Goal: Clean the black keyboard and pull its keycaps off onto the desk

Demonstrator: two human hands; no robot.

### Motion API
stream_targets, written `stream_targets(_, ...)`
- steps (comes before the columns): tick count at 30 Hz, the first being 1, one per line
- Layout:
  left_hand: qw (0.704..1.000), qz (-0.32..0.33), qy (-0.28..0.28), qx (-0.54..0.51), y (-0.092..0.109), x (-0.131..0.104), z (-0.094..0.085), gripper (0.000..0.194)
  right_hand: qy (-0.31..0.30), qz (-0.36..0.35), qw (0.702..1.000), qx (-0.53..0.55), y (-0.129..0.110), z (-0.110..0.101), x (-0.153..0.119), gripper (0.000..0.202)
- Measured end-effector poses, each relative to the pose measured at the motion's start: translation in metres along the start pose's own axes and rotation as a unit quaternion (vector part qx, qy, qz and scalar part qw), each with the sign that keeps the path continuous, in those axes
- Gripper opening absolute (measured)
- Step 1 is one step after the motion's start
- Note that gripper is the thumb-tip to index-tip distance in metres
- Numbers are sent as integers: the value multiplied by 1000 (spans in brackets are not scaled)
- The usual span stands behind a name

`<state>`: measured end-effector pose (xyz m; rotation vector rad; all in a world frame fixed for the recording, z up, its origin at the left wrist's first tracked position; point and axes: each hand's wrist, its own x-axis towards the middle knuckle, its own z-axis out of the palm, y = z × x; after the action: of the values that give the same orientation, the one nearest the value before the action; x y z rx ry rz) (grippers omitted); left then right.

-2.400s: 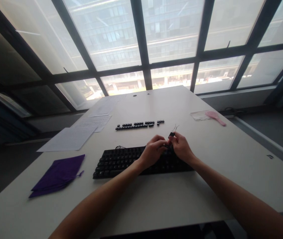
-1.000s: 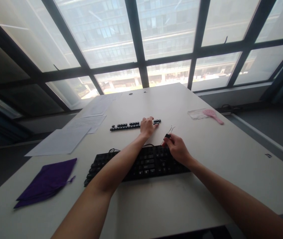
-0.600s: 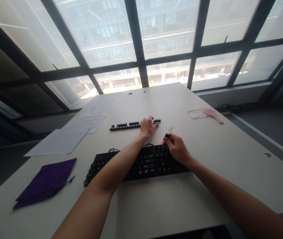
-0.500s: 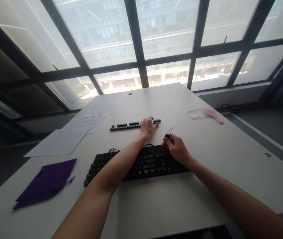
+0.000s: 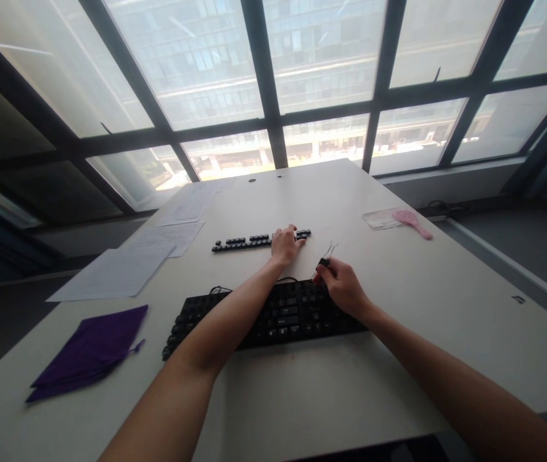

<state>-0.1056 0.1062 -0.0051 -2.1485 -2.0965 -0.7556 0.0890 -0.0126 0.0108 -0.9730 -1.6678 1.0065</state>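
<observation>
My left hand (image 5: 285, 245) lies over the right part of a row of loose black keycaps (image 5: 242, 243). Its thumb sticks out to the right, apart from the other fingers, and the caps beneath the palm are hidden. A wire keycap puller (image 5: 323, 262) with a black middle is pinched in my closed right hand (image 5: 343, 285), its wire prongs pointing up and away from me. That hand is at the upper right part of a black keyboard (image 5: 287, 314). My left forearm crosses the keyboard and covers some of it.
A purple cloth pouch (image 5: 88, 353) lies left of the keyboard. Sheets of paper (image 5: 114, 273) run along the left edge of the white table (image 5: 427, 333). On the right are a pink hairbrush (image 5: 411, 222) and a clear plastic bag (image 5: 378, 220). Windows stand beyond.
</observation>
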Motion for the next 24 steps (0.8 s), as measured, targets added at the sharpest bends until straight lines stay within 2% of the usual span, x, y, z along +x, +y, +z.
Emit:
stream_targets(11,1000,-4,-3,-19,1,1,1,37,0,-1,1000,-4,1,0,0,24)
stream_targets(19,995,96,6,26,7,0,-4,27,0,-3,1000,-7,0,0,0,25)
stream_targets(24,995,95,3,20,4,1,-1,17,0,0,1000,-4,1,0,0,25)
